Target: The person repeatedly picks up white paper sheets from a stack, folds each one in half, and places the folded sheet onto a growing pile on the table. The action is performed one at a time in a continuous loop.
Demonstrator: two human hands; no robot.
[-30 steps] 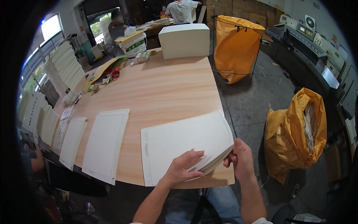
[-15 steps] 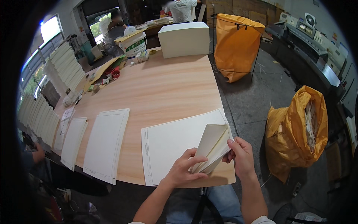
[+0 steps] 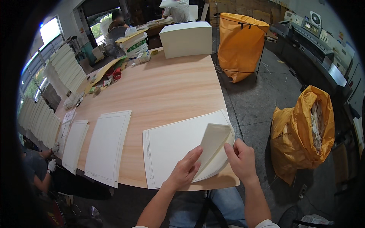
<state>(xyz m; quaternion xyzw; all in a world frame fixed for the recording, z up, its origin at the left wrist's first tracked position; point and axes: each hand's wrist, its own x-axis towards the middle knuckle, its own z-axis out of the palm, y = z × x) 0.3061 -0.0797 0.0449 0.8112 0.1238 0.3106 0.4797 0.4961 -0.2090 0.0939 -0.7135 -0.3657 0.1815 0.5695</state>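
A stack of large white paper sheets [image 3: 175,146] with thin printed borders lies at the table's near edge in front of me. At its right side the upper sheets are bent up and folded over into a curled flap [image 3: 213,142]. My left hand [image 3: 184,169] rests against the left edge of this flap, fingers stretched out. With thumb and curled fingers, my right hand [image 3: 242,160] pinches the sheets at their right edge; its fingertips are partly hidden behind the paper.
Two more paper stacks [image 3: 108,146] [image 3: 75,146] lie to the left. A white block of paper [image 3: 186,41], a bucket [image 3: 135,45] and small tools [image 3: 110,74] sit farther back. Orange bags [image 3: 241,47] [image 3: 300,136] stand right of the table. A gloved co-worker [image 3: 42,167] is at far left.
My left fingers have straightened along the flap. My right hand has shifted slightly down, its thumb now on the curled sheets. The co-worker at far left has come further into view.
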